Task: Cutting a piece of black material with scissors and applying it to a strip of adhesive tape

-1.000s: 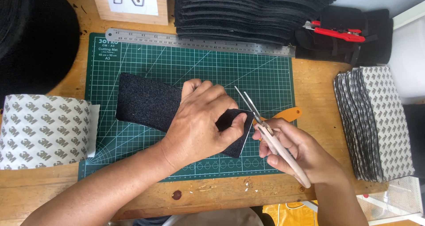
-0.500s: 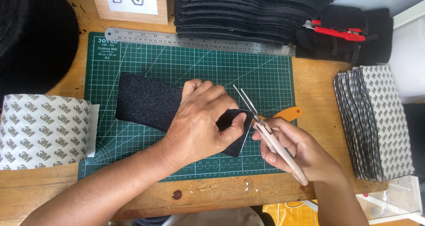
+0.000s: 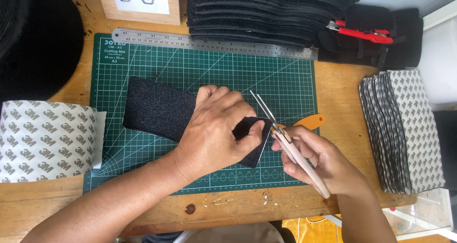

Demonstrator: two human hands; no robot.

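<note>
Wooden bench top [image 3: 342,95] fills my view, with a green cutting mat [image 3: 157,67] laid across its middle and a steel ruler [image 3: 214,43] along the mat's far edge. My left hand [image 3: 216,131] presses down on a black foam piece [image 3: 157,107] that lies slanted on the mat; the palm and knuckles cover the piece's right half, so I only see its near right corner poking out under the thumb. My right hand [image 3: 319,160] is closed around a pale-handled tool with two thin metal blades [image 3: 285,138], their tips slightly apart just beside that corner; I cannot tell whether they touch the foam. An orange object [image 3: 309,121] sits mostly hidden behind the tool. To the left a roll of patterned backing paper [image 3: 45,138] is cut off by the frame edge, and a stack of patterned sheets [image 3: 404,129] stands at the right. Black foam stacks [image 3: 266,10] crowd the far side, beside a red-handled cutter [image 3: 364,32]. Bare mat lies open beyond my fingers and along the near edge.
</note>
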